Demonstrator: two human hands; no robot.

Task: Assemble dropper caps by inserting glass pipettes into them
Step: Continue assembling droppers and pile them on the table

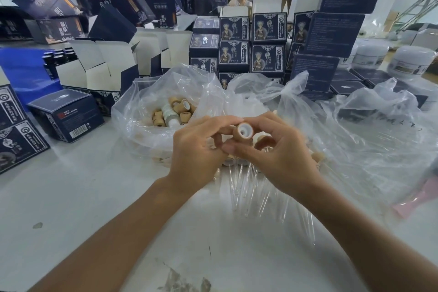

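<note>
Nearest me: bare table (71, 232), both forearms reaching in over it. My left hand (196, 147) and right hand (277, 149) meet above a clear plastic sheet. Between their fingertips I pinch one tan dropper cap (243, 132), its open white-lined mouth turned toward me; both hands curl round it. Whether a pipette is already seated in it I cannot tell.

Step, as I judge it: cap picked and oriented, insertion pending. Next move calls for one hand to let go, take a glass pipette (233, 187) from the loose row lying just below the hands, and line its end up with the cap's bore.

Around: open bag of caps (170, 111) beyond the left hand; finished pieces (316, 157) near the right. Dark blue boxes (234, 28) stacked behind. Obstruction: crumpled plastic (355, 140) crowds the pipettes; clear glass is hard to single out.
</note>
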